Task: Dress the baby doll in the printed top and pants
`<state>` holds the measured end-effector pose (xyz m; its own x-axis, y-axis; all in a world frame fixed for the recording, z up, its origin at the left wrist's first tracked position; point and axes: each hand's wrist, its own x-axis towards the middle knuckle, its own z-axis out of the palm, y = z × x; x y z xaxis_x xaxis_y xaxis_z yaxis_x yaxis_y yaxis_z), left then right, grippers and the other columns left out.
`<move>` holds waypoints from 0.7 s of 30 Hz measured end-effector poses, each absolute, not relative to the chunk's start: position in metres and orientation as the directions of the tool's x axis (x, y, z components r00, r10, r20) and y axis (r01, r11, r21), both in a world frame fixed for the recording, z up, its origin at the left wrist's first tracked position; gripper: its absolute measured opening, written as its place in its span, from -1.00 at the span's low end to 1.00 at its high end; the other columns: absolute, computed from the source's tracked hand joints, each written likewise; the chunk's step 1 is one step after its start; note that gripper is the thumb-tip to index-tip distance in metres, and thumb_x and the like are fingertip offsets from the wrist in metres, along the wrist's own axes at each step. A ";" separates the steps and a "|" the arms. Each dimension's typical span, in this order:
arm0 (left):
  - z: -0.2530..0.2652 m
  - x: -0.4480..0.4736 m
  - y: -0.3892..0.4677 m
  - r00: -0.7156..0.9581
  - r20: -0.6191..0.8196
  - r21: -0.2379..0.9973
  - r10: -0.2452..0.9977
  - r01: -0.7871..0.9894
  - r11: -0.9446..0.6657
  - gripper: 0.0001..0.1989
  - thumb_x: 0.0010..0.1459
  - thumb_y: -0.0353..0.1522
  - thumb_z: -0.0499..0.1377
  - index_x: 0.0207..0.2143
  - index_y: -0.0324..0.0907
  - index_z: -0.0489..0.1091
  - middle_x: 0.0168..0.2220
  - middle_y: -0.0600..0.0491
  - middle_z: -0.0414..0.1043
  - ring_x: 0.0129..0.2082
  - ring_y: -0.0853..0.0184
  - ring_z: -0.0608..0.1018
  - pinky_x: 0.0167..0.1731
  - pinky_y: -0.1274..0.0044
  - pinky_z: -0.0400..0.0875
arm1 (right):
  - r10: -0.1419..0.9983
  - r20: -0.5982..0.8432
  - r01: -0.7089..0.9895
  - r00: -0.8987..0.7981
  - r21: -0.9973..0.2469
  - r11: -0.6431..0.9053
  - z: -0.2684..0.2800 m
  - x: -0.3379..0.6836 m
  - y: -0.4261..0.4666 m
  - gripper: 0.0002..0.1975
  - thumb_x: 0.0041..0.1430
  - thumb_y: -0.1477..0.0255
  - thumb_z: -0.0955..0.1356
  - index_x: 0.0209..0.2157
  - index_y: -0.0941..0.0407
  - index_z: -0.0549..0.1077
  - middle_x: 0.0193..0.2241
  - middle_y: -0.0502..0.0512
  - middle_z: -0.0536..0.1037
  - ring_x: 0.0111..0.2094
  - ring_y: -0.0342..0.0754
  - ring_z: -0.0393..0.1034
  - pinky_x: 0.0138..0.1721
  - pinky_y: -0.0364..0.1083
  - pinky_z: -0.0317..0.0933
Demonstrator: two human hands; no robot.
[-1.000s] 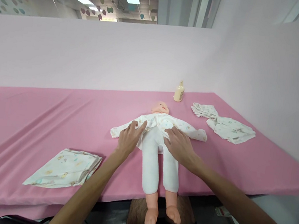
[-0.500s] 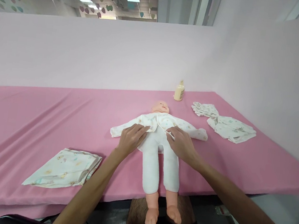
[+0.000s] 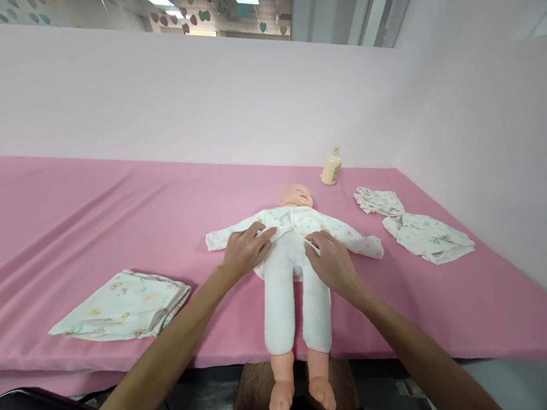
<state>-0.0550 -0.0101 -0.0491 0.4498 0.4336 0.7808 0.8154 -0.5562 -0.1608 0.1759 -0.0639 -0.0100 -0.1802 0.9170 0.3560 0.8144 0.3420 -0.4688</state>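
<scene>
Head view: we pinch shirt point(image 3: 312, 221) edges in left hand point(image 3: 244, 251) and right hand point(image 3: 332, 262), doll point(image 3: 290, 254) beneath fingers point(image 3: 318, 242); likely straightening, next needs even tension.

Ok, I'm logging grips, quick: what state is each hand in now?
Left hand: closed, pinching one front edge of the patterned shirt.
Right hand: closed, pinching the opposite front edge.

Pump bottle point(image 3: 331, 168), cream, upright: beyond the fingers point(image 3: 318, 239). White patterned garments point(image 3: 433, 238), loosely spread: beyond them, well right. Patterned cloth point(image 3: 126, 307), folded: nearer side, left. Pink sheet point(image 3: 112, 237), creased: beneath and around. Pale wall point(image 3: 191, 100): behind, past the bottle.
</scene>
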 end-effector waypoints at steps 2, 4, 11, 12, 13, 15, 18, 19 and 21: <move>-0.048 -0.053 -0.012 0.447 0.769 -0.132 0.458 0.811 -0.570 -0.75 0.21 -0.44 0.07 -0.15 -0.10 0.51 -0.31 0.06 0.51 -0.54 0.51 0.42 -0.56 0.61 0.14 | 0.917 0.357 0.811 -0.180 -0.474 0.344 -0.009 0.175 -0.064 -0.83 0.34 0.47 0.21 -0.21 0.11 0.44 -0.22 0.09 0.52 -0.23 -0.04 0.39 -0.23 -0.09 0.14; -0.046 -0.052 -0.013 0.454 0.756 -0.122 0.472 0.806 -0.579 -0.78 0.24 -0.40 0.08 -0.16 -0.11 0.51 -0.33 0.07 0.51 -0.51 0.50 0.44 -0.56 0.61 0.14 | 0.917 0.356 0.810 -0.178 -0.476 0.342 -0.009 0.175 -0.063 -0.84 0.33 0.47 0.22 -0.21 0.11 0.43 -0.22 0.09 0.52 -0.25 -0.04 0.39 -0.24 -0.09 0.13; -0.044 -0.055 -0.017 0.514 0.754 -0.204 0.408 0.775 -0.598 -0.75 0.35 -0.41 0.05 -0.02 -0.18 0.46 -0.40 0.08 0.52 -0.50 0.47 0.49 -0.56 0.58 0.14 | 0.924 0.346 0.802 -0.162 -0.499 0.327 -0.007 0.178 -0.065 -0.84 0.32 0.48 0.21 -0.23 0.11 0.43 -0.24 0.08 0.51 -0.26 -0.04 0.37 -0.25 -0.08 0.13; -0.045 -0.056 -0.019 0.518 0.754 -0.212 0.404 0.774 -0.596 -0.75 0.35 -0.40 0.05 0.01 -0.18 0.44 -0.43 0.09 0.50 -0.52 0.47 0.48 -0.56 0.58 0.14 | 0.925 0.345 0.798 -0.159 -0.507 0.326 -0.006 0.178 -0.065 -0.84 0.32 0.48 0.21 -0.23 0.11 0.42 -0.24 0.08 0.51 -0.26 -0.05 0.37 -0.24 -0.09 0.13; -0.045 -0.056 -0.021 0.521 0.752 -0.217 0.404 0.774 -0.595 -0.74 0.36 -0.38 0.05 0.03 -0.19 0.42 -0.46 0.11 0.48 -0.54 0.47 0.46 -0.56 0.57 0.15 | 0.925 0.345 0.793 -0.157 -0.515 0.327 -0.006 0.179 -0.065 -0.84 0.32 0.48 0.21 -0.24 0.11 0.42 -0.25 0.07 0.51 -0.26 -0.05 0.37 -0.24 -0.09 0.13; -0.046 -0.056 -0.024 0.524 0.747 -0.219 0.408 0.775 -0.593 -0.71 0.37 -0.35 0.05 0.08 -0.20 0.38 -0.50 0.13 0.45 -0.58 0.47 0.43 -0.56 0.56 0.14 | 0.925 0.348 0.782 -0.156 -0.529 0.331 -0.006 0.179 -0.066 -0.84 0.32 0.48 0.21 -0.25 0.11 0.42 -0.25 0.07 0.51 -0.26 -0.05 0.37 -0.25 -0.09 0.13; -0.048 -0.055 -0.027 0.524 0.751 -0.221 0.401 0.772 -0.595 -0.72 0.38 -0.39 0.02 0.08 -0.21 0.35 -0.48 0.12 0.46 -0.57 0.47 0.44 -0.57 0.56 0.14 | 0.922 0.354 0.765 -0.156 -0.547 0.339 -0.004 0.181 -0.066 -0.84 0.31 0.48 0.21 -0.28 0.11 0.42 -0.26 0.07 0.52 -0.25 -0.05 0.36 -0.24 -0.09 0.13; -0.049 -0.055 -0.027 0.523 0.756 -0.224 0.393 0.771 -0.596 -0.72 0.38 -0.41 0.01 0.08 -0.22 0.35 -0.47 0.12 0.47 -0.56 0.46 0.45 -0.57 0.56 0.15 | 0.921 0.355 0.759 -0.159 -0.553 0.344 -0.003 0.181 -0.067 -0.84 0.30 0.48 0.21 -0.29 0.11 0.42 -0.26 0.07 0.53 -0.24 -0.05 0.36 -0.24 -0.09 0.13; -0.050 -0.054 -0.026 0.519 0.767 -0.228 0.377 0.770 -0.596 -0.73 0.37 -0.45 0.01 0.07 -0.23 0.34 -0.46 0.11 0.47 -0.56 0.45 0.45 -0.56 0.56 0.16 | 0.922 0.352 0.749 -0.165 -0.563 0.349 -0.002 0.181 -0.067 -0.82 0.30 0.48 0.21 -0.30 0.12 0.43 -0.27 0.08 0.54 -0.24 -0.04 0.36 -0.23 -0.09 0.12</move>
<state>-0.0540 -0.0265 -0.0498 0.5188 0.3774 0.7671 0.7701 -0.5960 -0.2276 0.1811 -0.0665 -0.0023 -0.1649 0.9216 0.3515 0.7492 0.3488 -0.5630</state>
